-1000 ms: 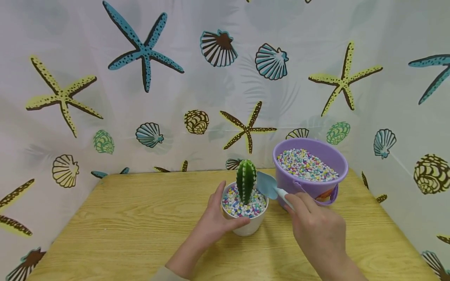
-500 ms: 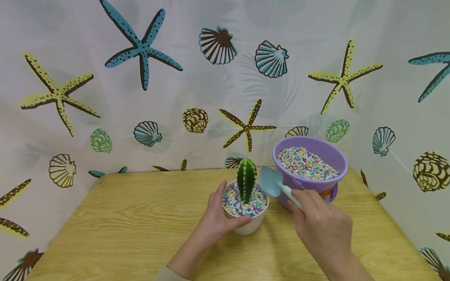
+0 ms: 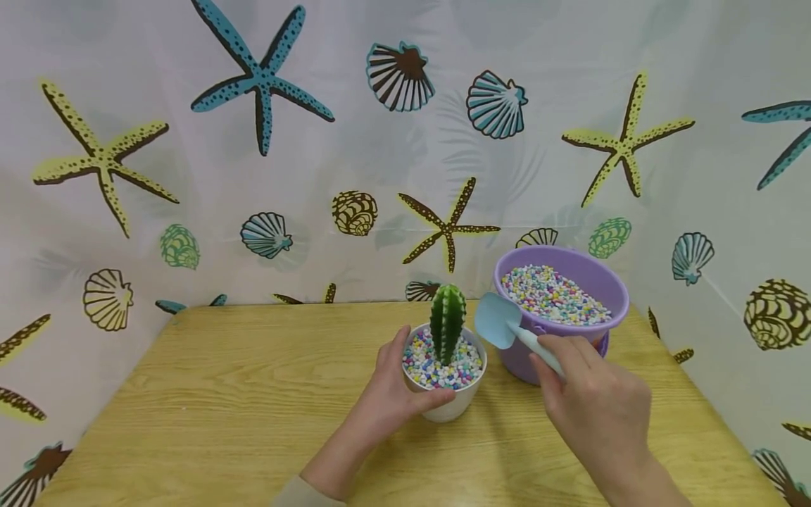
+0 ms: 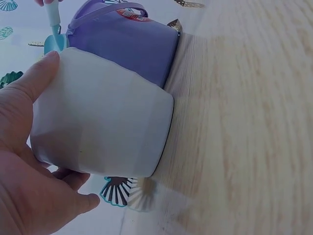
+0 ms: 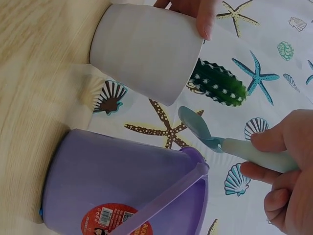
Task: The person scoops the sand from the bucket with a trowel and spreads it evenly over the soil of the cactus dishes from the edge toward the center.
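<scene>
A white pot (image 3: 451,407) stands on the table, filled with colourful beads (image 3: 420,359) around an upright green cactus (image 3: 448,325). My left hand (image 3: 393,394) grips the pot from its left side, thumb along the front near the rim. My right hand (image 3: 598,394) holds a small toy shovel (image 3: 500,320) by its pale handle. In the head view its light blue blade overlaps the purple bucket's left rim, between pot and bucket. The right wrist view shows the shovel's blade (image 5: 195,122) raised beside the pot's rim, close to the cactus (image 5: 220,83).
The purple bucket (image 3: 522,359) stands behind and to the right of the pot, holding many more beads (image 3: 554,292). Its handle hangs down in front, near a red label (image 5: 117,220). A curtain (image 3: 355,141) printed with starfish and shells encloses the wooden table (image 3: 241,380).
My right hand has moved right with the shovel, taking the blade from beside the cactus to the bucket's left rim. The left hand stays on the pot.
</scene>
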A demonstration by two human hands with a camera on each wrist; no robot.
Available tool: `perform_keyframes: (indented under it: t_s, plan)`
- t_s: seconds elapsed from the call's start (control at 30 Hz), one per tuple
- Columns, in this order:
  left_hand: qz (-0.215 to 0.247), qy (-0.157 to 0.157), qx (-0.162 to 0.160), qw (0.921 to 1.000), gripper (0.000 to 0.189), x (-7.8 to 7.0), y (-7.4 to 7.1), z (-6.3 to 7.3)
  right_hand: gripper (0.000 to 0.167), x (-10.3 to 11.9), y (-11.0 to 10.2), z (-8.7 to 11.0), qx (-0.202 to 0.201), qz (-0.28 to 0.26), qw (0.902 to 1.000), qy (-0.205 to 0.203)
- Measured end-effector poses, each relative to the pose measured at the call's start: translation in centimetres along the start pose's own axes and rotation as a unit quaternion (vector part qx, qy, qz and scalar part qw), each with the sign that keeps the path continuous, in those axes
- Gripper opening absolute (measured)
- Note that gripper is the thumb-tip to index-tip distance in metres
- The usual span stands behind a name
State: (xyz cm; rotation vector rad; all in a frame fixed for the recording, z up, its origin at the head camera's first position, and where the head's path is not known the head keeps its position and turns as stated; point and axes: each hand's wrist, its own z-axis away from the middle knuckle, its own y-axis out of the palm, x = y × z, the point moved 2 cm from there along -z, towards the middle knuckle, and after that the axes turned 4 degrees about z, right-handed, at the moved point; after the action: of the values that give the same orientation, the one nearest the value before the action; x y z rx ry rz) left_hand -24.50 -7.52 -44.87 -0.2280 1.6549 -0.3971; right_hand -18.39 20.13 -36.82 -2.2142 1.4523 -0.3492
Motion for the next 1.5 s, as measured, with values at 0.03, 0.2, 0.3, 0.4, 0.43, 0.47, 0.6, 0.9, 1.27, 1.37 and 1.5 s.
perform_keyframes:
  t_s: [0.03,0.2,0.3,0.4,0.43,0.47,0.6,0.9,1.27,1.37,1.5]
  plan:
    - [-0.001,-0.001,0.001,1.0,0.131,0.0,0.0,0.0,0.023,-0.1,-0.1,0.0,-0.001,-0.002,1.0,0.0]
    - [0.006,0.005,0.009,0.9999,0.129,-0.1,0.0,0.1,0.023,-0.5,-0.4,-0.3,-0.002,-0.01,0.9999,0.007]
    - [0.018,0.009,0.019,0.9996,0.128,0.0,0.0,0.0,0.023,-0.7,-0.6,-0.4,-0.005,-0.02,0.9997,0.015]
    - [0.024,0.008,0.026,0.9993,0.128,0.0,0.0,0.0,0.024,-0.7,-0.7,-0.5,-0.011,-0.027,0.9994,0.018]
    - [0.025,0.008,0.027,0.9993,0.128,0.1,-0.1,0.1,0.024,-0.8,-0.8,-0.6,-0.012,-0.028,0.9993,0.02]
    - [0.024,0.009,0.028,0.9993,0.128,0.1,-0.1,0.1,0.024,-0.8,-0.8,-0.6,-0.013,-0.029,0.9993,0.021]
    - [0.022,0.014,0.026,0.9993,0.127,0.1,-0.1,0.0,0.025,-1.0,-1.0,-0.8,-0.016,-0.032,0.9989,0.029]
    - [0.022,0.016,0.027,0.9992,0.126,0.3,0.0,-0.1,0.026,-1.8,-1.5,-1.4,-0.033,-0.04,0.9977,0.045]
    - [0.018,0.013,0.024,0.9995,0.127,0.4,0.0,-0.1,0.028,-3.3,-2.6,-2.2,-0.004,-0.035,0.995,0.093]
    - [0.016,0.012,0.024,0.9995,0.127,0.4,0.0,-0.1,0.029,-3.7,-3.0,-2.5,0.01,-0.038,0.9924,0.117]
    - [0.017,0.011,0.024,0.9995,0.127,0.3,0.0,0.0,0.027,-4.4,-3.4,-2.9,0.018,-0.041,0.9875,0.151]
